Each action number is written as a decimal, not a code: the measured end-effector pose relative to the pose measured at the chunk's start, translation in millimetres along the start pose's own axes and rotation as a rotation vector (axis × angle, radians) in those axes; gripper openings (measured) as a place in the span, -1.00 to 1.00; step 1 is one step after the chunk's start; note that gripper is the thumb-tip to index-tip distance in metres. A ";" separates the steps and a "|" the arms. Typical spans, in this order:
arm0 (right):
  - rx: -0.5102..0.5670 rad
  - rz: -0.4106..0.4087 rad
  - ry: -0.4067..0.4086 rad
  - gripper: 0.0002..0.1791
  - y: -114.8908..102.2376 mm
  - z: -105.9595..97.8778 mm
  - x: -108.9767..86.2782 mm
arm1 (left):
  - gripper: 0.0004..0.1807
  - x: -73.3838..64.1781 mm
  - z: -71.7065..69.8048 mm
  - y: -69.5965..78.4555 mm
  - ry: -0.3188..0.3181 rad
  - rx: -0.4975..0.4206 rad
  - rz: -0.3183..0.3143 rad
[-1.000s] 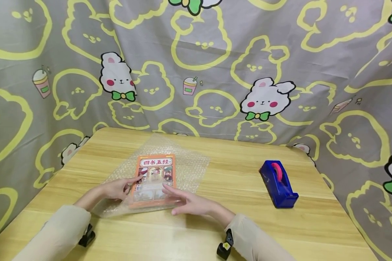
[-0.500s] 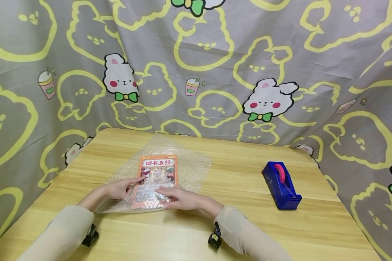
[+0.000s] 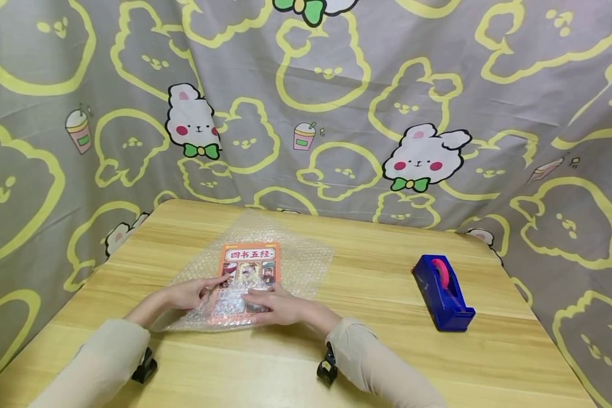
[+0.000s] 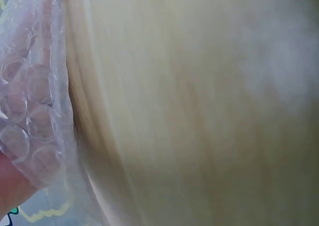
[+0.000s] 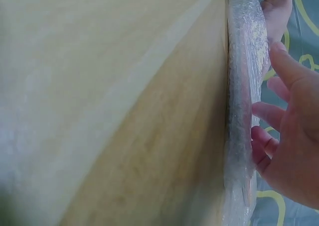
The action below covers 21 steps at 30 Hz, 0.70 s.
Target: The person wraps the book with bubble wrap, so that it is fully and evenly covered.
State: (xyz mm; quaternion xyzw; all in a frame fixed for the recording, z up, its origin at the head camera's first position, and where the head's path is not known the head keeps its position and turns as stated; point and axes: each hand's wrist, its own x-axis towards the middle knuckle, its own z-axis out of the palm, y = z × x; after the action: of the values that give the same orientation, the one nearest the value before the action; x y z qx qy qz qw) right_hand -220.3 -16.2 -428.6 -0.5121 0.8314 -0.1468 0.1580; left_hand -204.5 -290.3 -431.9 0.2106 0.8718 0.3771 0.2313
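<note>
An orange book (image 3: 251, 255) with Chinese lettering and small pictures lies on a sheet of bubble wrap (image 3: 306, 258). The wrap's near corner is folded up over the lower half of the cover. At the book's left edge my left hand (image 3: 185, 294) grips it, one digit on the cover and the other fingers partly hidden by the wrap. My right hand (image 3: 280, 306) rests its fingers on the folded wrap at the lower right of the cover. In the right wrist view, the right hand's fingers (image 5: 269, 115) are loosely bent against the wrapped book (image 5: 241, 106).
A blue tape dispenser (image 3: 441, 294) with a pink core stands on the right part of the wooden table (image 3: 377, 345). Behind the table hangs a grey curtain (image 3: 336, 124) with cartoon prints.
My right hand has come down and left onto the wrap, which now lies flatter over the book's lower half. The left hand keeps its hold. The view has shifted slightly.
</note>
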 end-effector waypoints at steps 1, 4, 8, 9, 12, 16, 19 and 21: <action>0.005 0.002 0.001 -0.36 0.6 0.1 0.8 | -0.22 -0.4 -0.2 0.2 0.004 0.011 0.005; 0.022 0.007 0.005 -0.35 2.7 0.6 3.0 | -0.41 -0.9 0.1 1.0 0.020 0.017 -0.038; 0.099 0.033 0.014 -0.35 4.9 -0.3 5.5 | -0.39 -1.4 -0.1 2.2 0.026 -0.009 -0.097; 0.119 0.038 0.017 -0.35 5.7 -0.5 6.1 | -0.37 -1.9 -0.4 2.3 0.022 -0.007 -0.090; 0.180 0.045 0.018 -0.35 8.1 -1.3 8.5 | -0.25 -3.4 -0.1 1.1 -0.003 -0.009 -0.032; 0.299 0.082 0.008 -0.35 13.0 -3.6 11.5 | -0.04 -6.2 2.3 -0.1 -0.031 -0.029 0.026; 0.367 0.111 0.004 -0.36 18.1 -7.7 14.9 | 0.00 -8.5 4.7 2.0 -0.019 0.013 0.066; 0.376 0.109 0.003 -0.36 21.9 -11.1 17.9 | -0.04 -9.5 6.0 4.6 -0.012 0.051 0.105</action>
State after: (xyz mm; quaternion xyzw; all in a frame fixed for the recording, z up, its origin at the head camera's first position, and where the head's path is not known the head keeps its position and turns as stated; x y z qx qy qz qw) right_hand -250.1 -21.8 -429.4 -0.4275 0.8161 -0.2916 0.2573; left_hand -192.6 -289.2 -429.8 0.2640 0.8674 0.3652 0.2109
